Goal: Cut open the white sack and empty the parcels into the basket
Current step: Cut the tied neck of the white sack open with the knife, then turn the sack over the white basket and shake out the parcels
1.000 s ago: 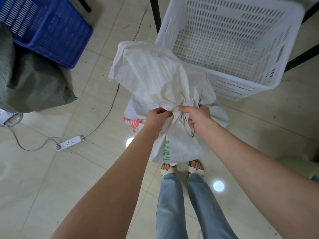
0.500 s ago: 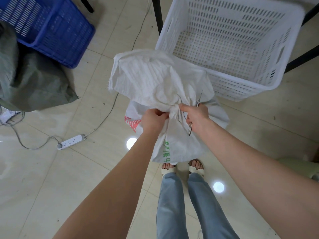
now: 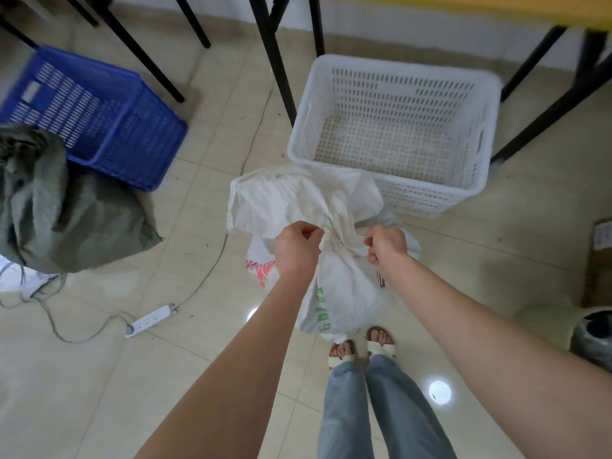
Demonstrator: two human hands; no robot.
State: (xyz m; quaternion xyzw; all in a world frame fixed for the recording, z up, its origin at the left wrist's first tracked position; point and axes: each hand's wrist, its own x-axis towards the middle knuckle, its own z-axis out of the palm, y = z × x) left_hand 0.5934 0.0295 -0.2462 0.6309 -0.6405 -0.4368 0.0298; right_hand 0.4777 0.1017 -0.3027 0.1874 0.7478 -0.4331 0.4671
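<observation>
Left hand [image 3: 296, 248] and right hand [image 3: 385, 243] are gripping the woven white sack [image 3: 298, 200], the white slotted plastic basket [image 3: 424, 193] lying ahead-right.

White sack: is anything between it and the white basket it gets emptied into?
Nothing visible. The left hand and right hand grip the white sack right in front of the white basket, whose open top is unobstructed.

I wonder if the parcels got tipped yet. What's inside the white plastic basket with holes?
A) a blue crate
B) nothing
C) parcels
B: the white plastic basket shows only its bare floor; the left hand and right hand grip the white woven sack outside it.
</observation>
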